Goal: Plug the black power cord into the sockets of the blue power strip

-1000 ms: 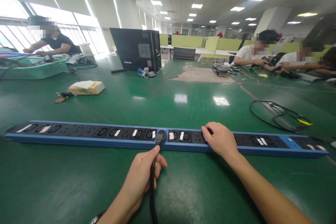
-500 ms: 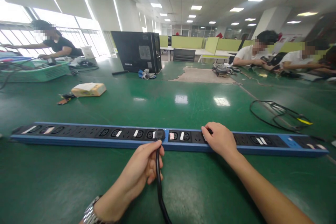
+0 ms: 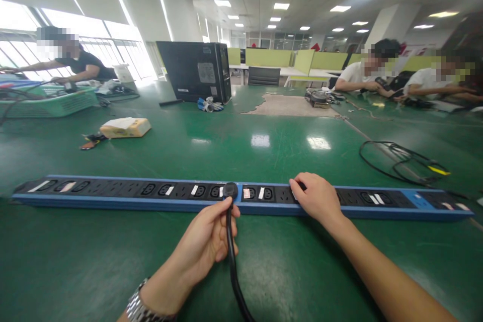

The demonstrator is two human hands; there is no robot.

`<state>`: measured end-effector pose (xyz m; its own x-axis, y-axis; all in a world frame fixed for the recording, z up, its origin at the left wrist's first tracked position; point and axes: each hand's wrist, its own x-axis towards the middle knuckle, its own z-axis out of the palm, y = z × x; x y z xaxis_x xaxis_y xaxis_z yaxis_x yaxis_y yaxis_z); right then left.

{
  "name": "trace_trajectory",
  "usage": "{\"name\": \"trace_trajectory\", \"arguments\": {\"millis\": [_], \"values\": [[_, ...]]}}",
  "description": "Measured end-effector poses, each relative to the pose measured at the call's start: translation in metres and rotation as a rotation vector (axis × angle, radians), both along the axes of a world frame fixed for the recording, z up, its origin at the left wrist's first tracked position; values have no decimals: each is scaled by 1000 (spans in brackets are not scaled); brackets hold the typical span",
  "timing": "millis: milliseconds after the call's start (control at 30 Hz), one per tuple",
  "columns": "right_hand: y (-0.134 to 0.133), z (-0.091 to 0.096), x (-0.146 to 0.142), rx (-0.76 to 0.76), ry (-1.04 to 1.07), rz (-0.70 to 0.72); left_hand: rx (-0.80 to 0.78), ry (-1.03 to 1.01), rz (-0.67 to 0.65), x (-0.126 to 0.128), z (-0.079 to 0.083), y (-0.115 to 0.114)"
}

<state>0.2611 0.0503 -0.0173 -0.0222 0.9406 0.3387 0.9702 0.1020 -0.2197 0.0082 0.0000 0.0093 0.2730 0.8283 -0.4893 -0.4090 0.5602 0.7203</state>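
Note:
A long blue power strip (image 3: 181, 205) with black socket panels lies across the green table (image 3: 260, 261). At its middle is a black round-headed plug (image 3: 230, 190), resting against the socket face just left of a blue divider. Whether its pins are seated is hidden. My left hand (image 3: 211, 234) pinches this plug from below, and its thick black cable (image 3: 234, 274) hangs past the fingers toward the table's near side. To the right, my right hand (image 3: 317, 196) is closed over the strip, its fingertips hidden behind the far side. Something dark shows under its thumb, too covered to name.
Farther back are a tissue pack (image 3: 126, 128), a black computer case (image 3: 192, 71), gloves (image 3: 210, 105) and a green basket (image 3: 49, 102). A coiled black cable (image 3: 400, 161) lies at the right. People sit at the table's far left and far right.
Both hands keep their hold, and the strip stays in place. The left hand and cable sit slightly farther right in view; the camera has tilted a little.

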Motion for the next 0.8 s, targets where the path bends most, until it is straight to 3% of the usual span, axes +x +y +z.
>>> {"name": "trace_trajectory", "arguments": {"millis": [300, 567, 800], "values": [[0, 1, -1, 3, -8, -4, -29, -38, 14, 0, 4, 2], [0, 1, 0, -3, -7, 4, 96, 88, 77, 8, -2, -2], [0, 1, 0, 4, 4, 4, 85, 139, 97, 8, -3, -7]]}}
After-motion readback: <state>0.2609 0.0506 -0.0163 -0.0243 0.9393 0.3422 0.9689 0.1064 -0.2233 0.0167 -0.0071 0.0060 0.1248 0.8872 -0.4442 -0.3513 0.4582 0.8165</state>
